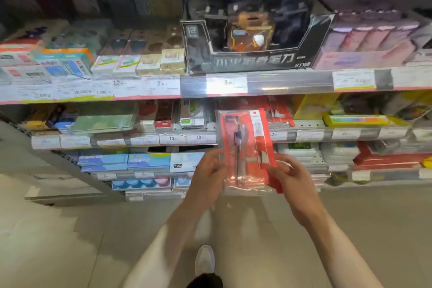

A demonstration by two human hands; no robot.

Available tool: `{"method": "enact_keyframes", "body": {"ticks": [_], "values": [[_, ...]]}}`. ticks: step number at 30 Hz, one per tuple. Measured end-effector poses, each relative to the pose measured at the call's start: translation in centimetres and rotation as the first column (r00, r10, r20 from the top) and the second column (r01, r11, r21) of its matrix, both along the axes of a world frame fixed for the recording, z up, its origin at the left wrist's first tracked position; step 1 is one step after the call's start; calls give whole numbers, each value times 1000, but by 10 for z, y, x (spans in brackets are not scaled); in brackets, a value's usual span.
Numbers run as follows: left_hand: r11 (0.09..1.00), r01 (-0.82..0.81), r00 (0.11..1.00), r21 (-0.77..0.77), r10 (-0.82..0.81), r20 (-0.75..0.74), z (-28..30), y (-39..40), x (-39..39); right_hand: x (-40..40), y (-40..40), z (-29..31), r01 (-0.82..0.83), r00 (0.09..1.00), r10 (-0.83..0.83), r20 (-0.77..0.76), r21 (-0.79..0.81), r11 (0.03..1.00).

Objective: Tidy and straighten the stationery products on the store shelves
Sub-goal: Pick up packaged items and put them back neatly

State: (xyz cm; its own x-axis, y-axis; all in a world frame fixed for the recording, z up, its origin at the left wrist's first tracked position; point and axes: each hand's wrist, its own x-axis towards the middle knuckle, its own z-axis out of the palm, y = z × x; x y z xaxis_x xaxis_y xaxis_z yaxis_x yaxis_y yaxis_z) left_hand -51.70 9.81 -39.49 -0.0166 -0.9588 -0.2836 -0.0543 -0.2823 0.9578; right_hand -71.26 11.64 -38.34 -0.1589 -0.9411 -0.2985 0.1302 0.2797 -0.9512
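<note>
The one camera sits on my head, looking forward and down at the store shelves [210,82] from close by. Its wide lens bends the shelf edges. My left hand [208,175] and right hand [292,180] reach in from the bottom, with the floor [58,241] and my shoe [204,259] straight below.

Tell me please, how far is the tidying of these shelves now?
Partly done. The blue boxes low on the left already sit in neat stacks. In hand: both hands, left hand and right hand, hold red packets off the shelf. Left: put them back by the matching red packets behind, which lean unevenly.
</note>
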Motion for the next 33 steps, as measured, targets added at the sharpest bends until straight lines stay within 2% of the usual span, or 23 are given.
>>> {"method": "enact_keyframes", "body": {"ticks": [6, 9, 12, 15, 17, 21, 23, 25, 28, 31, 33], "values": [[987, 21, 999, -157, -17, 31, -39, -67, -12, -4, -62, -42, 40, 997, -47, -61, -119, 992], [959, 71, 991, -275, -36, 129, -47, -102, -18, -4, -95, -52, 67, 987, -88, -137, -153, 986], [965, 58, 961, -256, 16, 277, -52, -131, -21, -5, -126, -60, 95, 934, -164, -319, -220, 971], [971, 1, 934, -241, 85, 347, -50, -153, -29, -4, -157, -58, 80, 885, -208, -416, -305, 949], [960, 83, 884, -269, 54, 464, -48, -164, -33, -4, -174, -56, 73, 831, -227, -507, -306, 949], [947, 264, 737, -183, -75, 672, -56, -177, -34, -12, -191, -62, -23, 674, -189, -714, -276, 961], [924, 319, 639, -212, -45, 768, -62, -179, -35, -17, -192, -69, -86, 557, -170, -813, -259, 962], [913, 311, 633, -264, 8, 774, -66, -182, -37, -22, -195, -75, -137, 455, -130, -881, -214, 967], [930, 283, 609, -235, 16, 793, -71, -187, -40, -27, -199, -80, -196, 406, -50, -912, -140, 970], [923, 296, 540, -247, 52, 840, -75, -189, -42, -27, -196, -82, -201, 403, -64, -913, -157, 967], [912, 293, 536, -287, 92, 839, -76, -189, -42, -25, -193, -84, -189, 392, -76, -917, -161, 969]]}}
